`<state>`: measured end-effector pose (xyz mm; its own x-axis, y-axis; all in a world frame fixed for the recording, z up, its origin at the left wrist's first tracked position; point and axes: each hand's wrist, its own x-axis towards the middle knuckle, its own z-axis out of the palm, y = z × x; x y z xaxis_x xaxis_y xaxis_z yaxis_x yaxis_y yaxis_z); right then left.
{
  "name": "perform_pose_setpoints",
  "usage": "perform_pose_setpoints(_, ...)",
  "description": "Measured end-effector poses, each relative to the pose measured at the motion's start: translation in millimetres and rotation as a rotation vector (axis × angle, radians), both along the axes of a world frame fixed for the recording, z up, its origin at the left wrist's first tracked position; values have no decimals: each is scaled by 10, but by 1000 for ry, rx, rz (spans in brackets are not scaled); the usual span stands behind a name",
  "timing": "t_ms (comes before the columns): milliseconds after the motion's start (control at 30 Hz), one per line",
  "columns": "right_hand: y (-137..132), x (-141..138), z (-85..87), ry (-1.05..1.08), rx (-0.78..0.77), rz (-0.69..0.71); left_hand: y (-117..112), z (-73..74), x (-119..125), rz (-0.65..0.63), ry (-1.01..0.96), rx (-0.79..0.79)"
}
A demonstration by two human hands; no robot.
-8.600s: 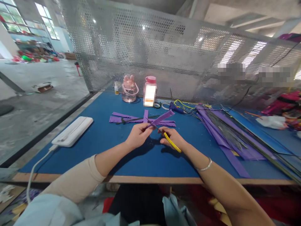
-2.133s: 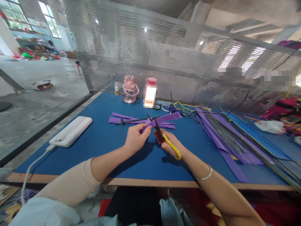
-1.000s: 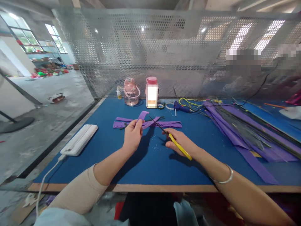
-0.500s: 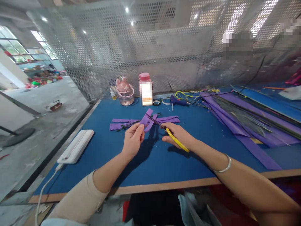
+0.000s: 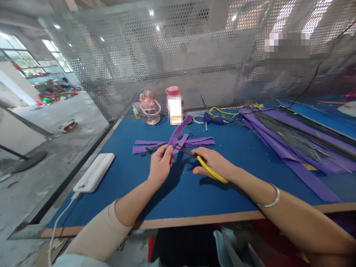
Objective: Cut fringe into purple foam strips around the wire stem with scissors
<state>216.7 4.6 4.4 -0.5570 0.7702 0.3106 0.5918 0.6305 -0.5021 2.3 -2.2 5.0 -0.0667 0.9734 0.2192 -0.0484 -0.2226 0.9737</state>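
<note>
My left hand (image 5: 160, 165) pinches a purple paper strip (image 5: 178, 134) that curls up and away from me above the blue table (image 5: 178, 193). My right hand (image 5: 215, 163) grips yellow-handled scissors (image 5: 209, 170), whose dark blades point left and meet the strip close to my left fingers. Behind my hands, fringed purple strips (image 5: 194, 142) lie flat on the table with thin dark stems among them.
A white flat device (image 5: 94, 172) with a cord lies at the left. A pink-lidded cup (image 5: 150, 109), a pink-capped bottle (image 5: 174, 105), a blue glue gun (image 5: 213, 118) and tape rolls stand at the back. Long purple sheets and dark rods (image 5: 289, 142) fill the right. A perforated metal screen (image 5: 194, 55) backs the table.
The strip in my left hand has turned and now rises higher. The scissors have swung from pointing up-left to nearly level, with the blades at the strip near my left fingers.
</note>
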Motion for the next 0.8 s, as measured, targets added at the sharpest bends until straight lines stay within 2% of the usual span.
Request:
perform_pose_setpoints(167,-22,-39,-3,63,43,26,-76,10,24,-72,126,66)
perform_pose_setpoints(467,-12,-50,0,130,48,85,-119,4,11,-102,264,154)
perform_pose_setpoints(800,-37,-60,22,211,6,131,-140,12,26,-102,225,135)
